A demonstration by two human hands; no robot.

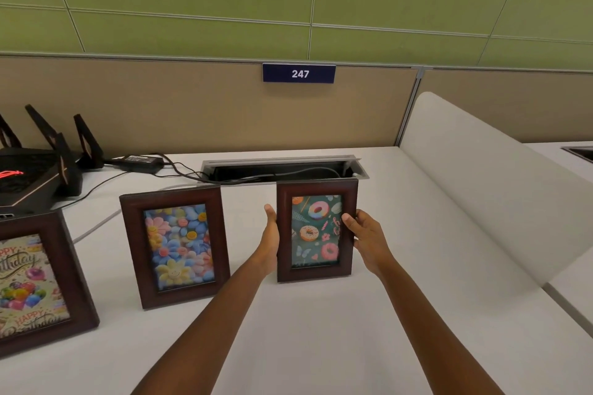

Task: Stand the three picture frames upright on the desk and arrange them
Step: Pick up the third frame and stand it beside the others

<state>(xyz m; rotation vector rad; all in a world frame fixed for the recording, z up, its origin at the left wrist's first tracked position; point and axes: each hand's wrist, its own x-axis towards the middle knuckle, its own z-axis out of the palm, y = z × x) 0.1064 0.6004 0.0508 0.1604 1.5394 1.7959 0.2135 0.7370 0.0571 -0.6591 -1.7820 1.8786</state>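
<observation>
three dark-brown picture frames stand upright on the white desk point(321, 346), in a row running leftward from the hands. the doughnut frame point(316, 229), one of the three, sits between the two hands: the left hand point(269, 242) lies flat against its left edge, thumb up by the upper part of the border, and the right hand point(364, 239) clasps its right edge, with fingers point(348, 221) curled over the front border. both hands hold this frame; its lower edge appears to meet the desk, though contact cannot be confirmed. the flower frame point(175, 247), the second, stands free just left of the left hand, leaning slightly back and untouched. the birthday frame point(38, 282), the third, stands farther left still, partly cut by the picture's edge, well apart from both hands. beyond the hands, one open cable tray point(285, 168) is set into the desk, with dark cables running out of it. far to the left and behind the frames stand one black router point(35, 167) with upright antennas and one power adapter point(139, 162). one blue label point(299, 73) reading 247 is fixed to the beige partition point(192, 106) above the tray. to the right of the right hand rises one white divider point(481, 186).
</observation>
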